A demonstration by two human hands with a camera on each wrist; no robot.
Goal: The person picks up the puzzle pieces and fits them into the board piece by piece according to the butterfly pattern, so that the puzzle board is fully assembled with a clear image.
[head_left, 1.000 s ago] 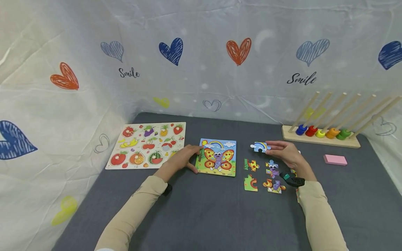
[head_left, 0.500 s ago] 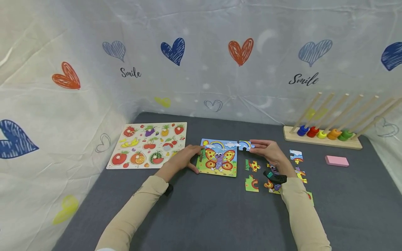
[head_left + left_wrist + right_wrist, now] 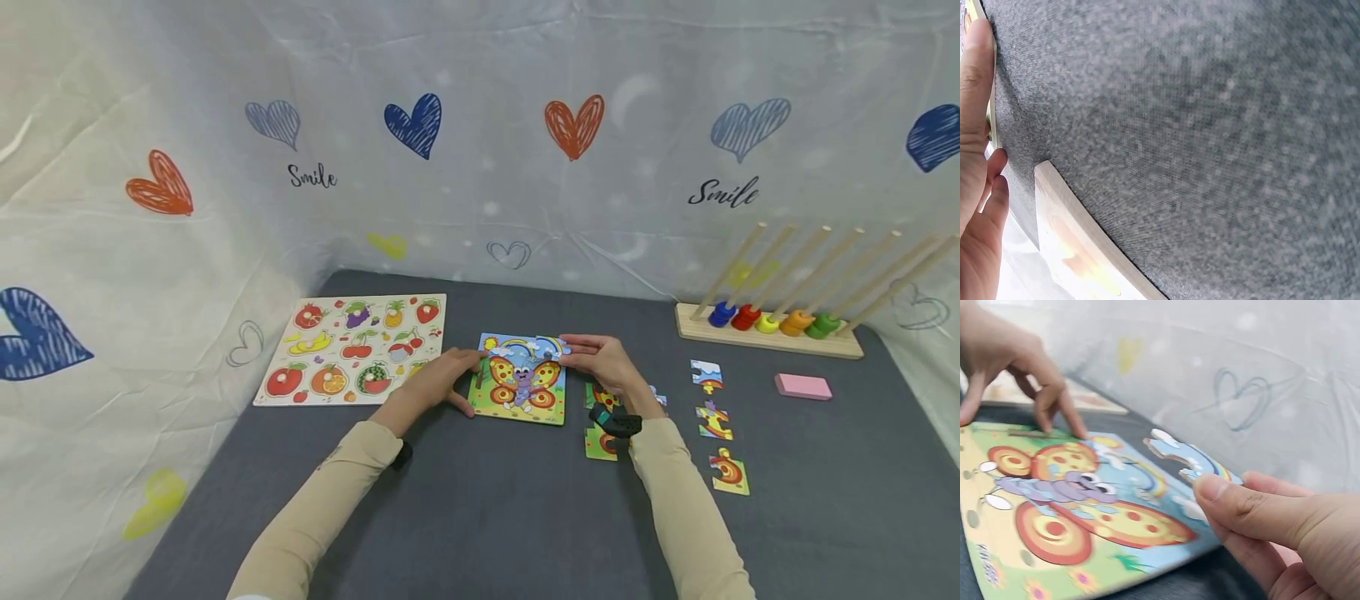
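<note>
A square butterfly puzzle board [image 3: 517,411] lies at the middle of the table. My left hand [image 3: 444,379] rests along its left edge, thumb near the lower corner and fingertips at the upper part. Over the board's upper right corner, my right hand [image 3: 600,364] pinches a rainbow-and-cloud puzzle piece [image 3: 1192,457] between thumb and fingers. In the right wrist view this piece is tilted and raised above the printed picture. Loose puzzle pieces, such as a green one [image 3: 600,445], lie right of the board; others are partly hidden under my right wrist.
Left of the board lies a fruit peg puzzle [image 3: 360,342]. More loose pieces [image 3: 715,422] form a column to the right, near a pink block [image 3: 802,386]. At the back right stands a wooden peg rack [image 3: 765,333] with coloured rings. A hanging printed cloth [image 3: 480,167] closes off the back.
My right hand has carried the rainbow piece leftward from above the loose pieces to over the board's upper right corner. My left hand has stayed at the board's left edge.
</note>
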